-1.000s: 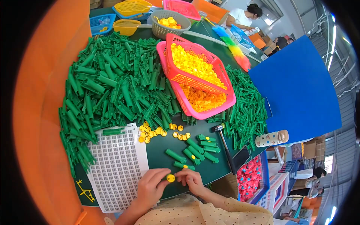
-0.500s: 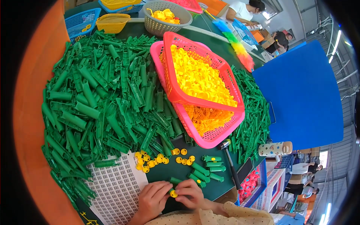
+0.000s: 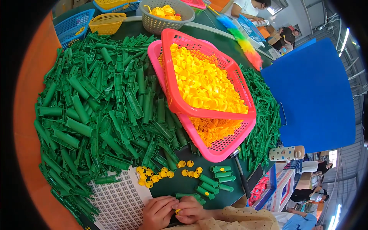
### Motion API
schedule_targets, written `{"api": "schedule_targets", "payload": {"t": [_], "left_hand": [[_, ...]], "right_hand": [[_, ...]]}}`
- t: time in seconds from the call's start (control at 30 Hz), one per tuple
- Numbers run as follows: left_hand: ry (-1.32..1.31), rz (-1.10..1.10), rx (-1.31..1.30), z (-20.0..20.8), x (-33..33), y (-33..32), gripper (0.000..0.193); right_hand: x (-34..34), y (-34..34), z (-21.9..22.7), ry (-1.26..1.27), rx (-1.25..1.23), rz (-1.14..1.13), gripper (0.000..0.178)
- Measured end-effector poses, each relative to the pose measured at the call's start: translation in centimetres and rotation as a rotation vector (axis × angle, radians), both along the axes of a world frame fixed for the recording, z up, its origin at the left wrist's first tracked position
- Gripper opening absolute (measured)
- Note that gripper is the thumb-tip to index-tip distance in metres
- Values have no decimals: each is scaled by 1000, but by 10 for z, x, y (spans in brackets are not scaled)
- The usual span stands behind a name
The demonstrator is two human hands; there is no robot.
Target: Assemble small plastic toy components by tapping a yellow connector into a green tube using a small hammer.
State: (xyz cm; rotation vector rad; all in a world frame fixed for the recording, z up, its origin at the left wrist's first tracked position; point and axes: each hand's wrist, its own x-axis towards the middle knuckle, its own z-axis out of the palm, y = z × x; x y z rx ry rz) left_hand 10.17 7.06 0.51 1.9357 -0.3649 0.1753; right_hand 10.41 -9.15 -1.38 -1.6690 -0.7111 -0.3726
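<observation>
Near the front edge, my left hand point(image 3: 158, 211) and my right hand point(image 3: 190, 210) meet with fingers closed. A small yellow ring-shaped cap point(image 3: 178, 211) shows between them, pinched by my right fingers. Whatever my left fingers grip is hidden behind them. Just beyond my fingertips lies a green plastic tube point(image 3: 188, 196), partly covered. Several loose yellow caps point(image 3: 154, 178) are scattered farther off. To the right, several green tubes point(image 3: 209, 186) lie in a group, some showing a yellow end. Under my left hand's side spreads a white printed sheet point(image 3: 119, 203).
A large heap of green plastic pieces point(image 3: 92, 111) covers the left side, another green pile point(image 3: 260, 111) the right. Between them, a red basket of yellow caps point(image 3: 251, 105) sits on a pink basket point(image 3: 214, 155). A hammer point(image 3: 241, 172) and a patterned bottle point(image 3: 285, 153) lie at right.
My right hand has turned inward and closer to my left, covering more of the piece with the yellow cap. The whole view has shifted slightly, with table items appearing lower.
</observation>
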Motion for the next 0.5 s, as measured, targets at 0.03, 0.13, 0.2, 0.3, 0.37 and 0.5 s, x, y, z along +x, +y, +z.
{"api": "schedule_targets", "payload": {"t": [0.03,0.13,0.2,0.3,0.37,0.5], "left_hand": [[8,7,-3,0,0,0,28],[17,12,-5,-1,-1,0,27],[17,8,-5,0,0,0,27],[24,8,-14,1,-1,-1,27],[28,20,-18,0,-1,-1,26],[32,14,-12,2,-2,-2,27]], "right_hand": [[1,0,-1,-10,19,19,34],[3,4,3,-21,58,-5,34],[4,4,2,-23,63,2,34],[5,2,1,-44,59,11,32],[6,2,1,-64,51,13,31],[7,6,5,-76,67,-25,29]]}}
